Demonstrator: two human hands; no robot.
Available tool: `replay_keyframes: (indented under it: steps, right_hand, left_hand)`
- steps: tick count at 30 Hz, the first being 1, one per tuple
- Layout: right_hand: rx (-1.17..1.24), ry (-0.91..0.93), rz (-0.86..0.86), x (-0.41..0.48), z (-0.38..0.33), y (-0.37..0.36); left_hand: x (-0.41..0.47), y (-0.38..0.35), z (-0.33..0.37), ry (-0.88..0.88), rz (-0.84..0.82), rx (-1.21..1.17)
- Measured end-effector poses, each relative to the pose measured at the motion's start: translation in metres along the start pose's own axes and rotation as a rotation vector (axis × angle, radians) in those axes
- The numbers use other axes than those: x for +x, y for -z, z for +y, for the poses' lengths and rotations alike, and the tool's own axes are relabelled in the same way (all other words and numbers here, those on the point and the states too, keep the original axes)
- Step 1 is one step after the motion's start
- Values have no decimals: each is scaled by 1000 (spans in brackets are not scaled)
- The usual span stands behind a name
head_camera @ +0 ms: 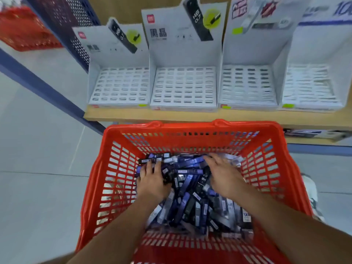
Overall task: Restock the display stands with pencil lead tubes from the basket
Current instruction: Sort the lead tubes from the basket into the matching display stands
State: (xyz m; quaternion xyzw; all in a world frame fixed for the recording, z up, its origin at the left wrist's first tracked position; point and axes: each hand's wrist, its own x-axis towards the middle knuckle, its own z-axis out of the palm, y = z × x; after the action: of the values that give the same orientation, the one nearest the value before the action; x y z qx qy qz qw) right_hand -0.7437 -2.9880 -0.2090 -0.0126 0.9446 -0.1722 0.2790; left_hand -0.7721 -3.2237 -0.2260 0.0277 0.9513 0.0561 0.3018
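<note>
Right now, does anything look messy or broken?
Nothing looks broken or spilled. The lead tubes lie jumbled every which way inside the red basket, under both hands, left and right. The display stands sit in a neat row on the shelf.
</note>
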Motion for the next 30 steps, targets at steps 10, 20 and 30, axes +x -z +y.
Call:
replay_keyframes:
  steps: [10, 20, 30]
  right_hand:
    - [-293, -7, -133, 50, -33, -28]
    - [-8, -13, -113, 18, -11, -10]
    - [1523, -400, -177, -7, -62, 24]
  left_hand:
    - [-14, -42, -1, -110, 42, 28]
    - [-8, -14, 4, -143, -3, -467]
    - [-16, 53, 26, 206, -119, -1833]
